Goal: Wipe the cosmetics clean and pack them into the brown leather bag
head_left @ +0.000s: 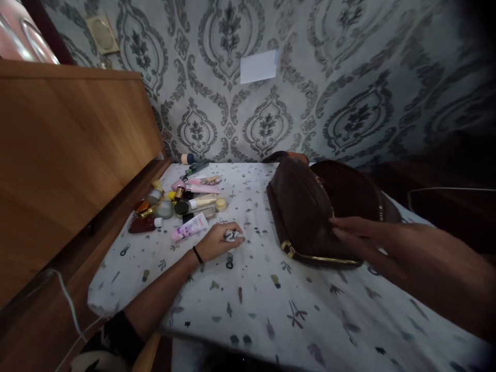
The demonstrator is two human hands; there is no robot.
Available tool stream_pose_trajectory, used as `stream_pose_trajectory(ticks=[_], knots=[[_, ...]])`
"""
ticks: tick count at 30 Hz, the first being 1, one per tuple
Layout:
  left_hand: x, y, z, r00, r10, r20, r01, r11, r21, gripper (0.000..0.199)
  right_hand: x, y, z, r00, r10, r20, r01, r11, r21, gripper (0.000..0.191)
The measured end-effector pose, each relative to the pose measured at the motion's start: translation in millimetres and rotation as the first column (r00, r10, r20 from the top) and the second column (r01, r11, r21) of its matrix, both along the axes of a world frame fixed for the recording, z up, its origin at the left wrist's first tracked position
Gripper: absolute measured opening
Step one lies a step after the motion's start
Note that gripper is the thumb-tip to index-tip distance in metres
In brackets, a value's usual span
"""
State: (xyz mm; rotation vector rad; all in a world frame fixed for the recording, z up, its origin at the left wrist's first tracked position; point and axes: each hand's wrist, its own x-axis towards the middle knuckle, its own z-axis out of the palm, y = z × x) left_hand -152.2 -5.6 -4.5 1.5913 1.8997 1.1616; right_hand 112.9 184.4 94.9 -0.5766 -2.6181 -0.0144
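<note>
My left hand (pixel 215 242) is gripping a black-and-white wad (pixel 232 235) low over the worktop (pixel 248 289), near the pink tube (pixel 189 227). My right hand (pixel 375 235) is touching the brown bag (pixel 306 206) at its opening, on the right side of the worktop; I cannot tell whether those fingers are pinching it. Risks, in my judgement: the wad is showing between finger and thumb, so a slackening thumb could drop it; the bag's wall is looking soft, so a weak hold could let the opening sag; the tube is lying close to my wrist, so a careless backward sweep could push it into the crowded bottles (pixel 141 224).
</note>
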Motion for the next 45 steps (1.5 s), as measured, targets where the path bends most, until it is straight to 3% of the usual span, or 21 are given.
stream_pose_trajectory(ticks=[4,8,12,14,16,19,21,23,27,29,31,38,45], knots=[[-3.3,-0.9,13.2,0.989,0.12,-0.085,-0.118,0.993,0.024,0.022,-12.0,-34.6,1.0,0.947,0.193,-0.258,-0.217,0.974,-0.066,0.033],[-28.8,-15.0,41.8,0.903,0.355,-0.241,-0.361,0.932,0.024,0.021,-37.7,-56.4,-24.3,0.894,0.391,-0.217,-0.44,0.856,-0.272,0.029],[-71.9,-54.5,72.0,0.689,0.578,-0.437,-0.645,0.765,-0.004,0.027,-56.3,-69.6,-59.1,0.863,0.497,-0.093,-0.479,0.744,-0.466,0.03],[-90.1,-76.5,80.5,0.543,0.623,-0.563,-0.778,0.626,-0.057,0.032,-62.9,-76.0,-69.9,0.845,0.525,-0.099,-0.489,0.686,-0.538,0.029],[-101.8,-92.7,83.0,0.45,0.556,-0.699,-0.847,0.515,-0.136,0.041,-70.2,-82.7,-74.8,0.834,0.541,-0.11,-0.487,0.627,-0.608,0.028],[-106.9,-100.9,78.1,0.429,0.44,-0.789,-0.873,0.426,-0.237,0.056,-84.6,-93.3,-77.3,0.814,0.564,-0.14,-0.485,0.526,-0.699,0.026],[-105.0,-97.8,72.7,0.438,0.424,-0.793,-0.872,0.414,-0.26,0.063,-96.2,-100.3,-81.6,0.806,0.562,-0.185,-0.478,0.433,-0.764,0.025],[-101.6,-92.2,68.2,0.428,0.415,-0.803,-0.879,0.398,-0.263,0.068,-107.9,-106.5,-90.8,0.816,0.524,-0.244,-0.446,0.303,-0.842,0.026],[-95.5,-83.7,64.6,0.411,0.382,-0.827,-0.885,0.384,-0.262,0.071,-124.3,-112.6,-116.0,0.86,0.341,-0.381,-0.385,-0.058,-0.921,0.038],[-92.3,-81.0,63.7,0.398,0.356,-0.846,-0.888,0.382,-0.257,0.067,-126.5,-112.0,-124.1,0.868,0.267,-0.419,-0.383,-0.175,-0.907,0.045],[-88.7,-78.6,62.4,0.377,0.34,-0.861,-0.895,0.373,-0.245,0.064,-125.0,-110.3,-126.6,0.872,0.233,-0.43,-0.382,-0.223,-0.897,0.048],[-78.4,-77.3,59.8,0.338,0.353,-0.872,-0.909,0.363,-0.206,0.061,-117.1,-105.4,-117.8,0.865,0.209,-0.455,-0.392,-0.284,-0.875,0.046],[-49.8,-87.8,77.4,0.267,0.54,-0.798,-0.927,0.37,-0.059,0.067,-118.9,-103.6,-115.5,0.878,0.102,-0.468,-0.399,-0.386,-0.832,0.042]])
